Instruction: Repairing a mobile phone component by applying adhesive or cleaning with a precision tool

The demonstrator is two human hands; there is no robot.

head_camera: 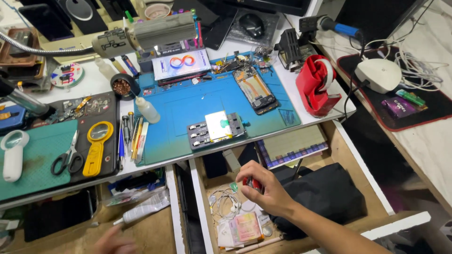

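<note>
Blurred at the lower edge of the head view, the left hand (113, 243) hovers over an open wooden compartment; whether its fingers are clenched or released I cannot tell. Further in, the right hand (263, 186) reaches into the open drawer (346, 146), fingers closed around a small red object (254, 183), mostly hidden by the grip. It looks just picked up and not yet lifted out. On the bench above, a phone assembly in a holder (216, 128) waits untouched on the blue mat (183, 106).
</note>
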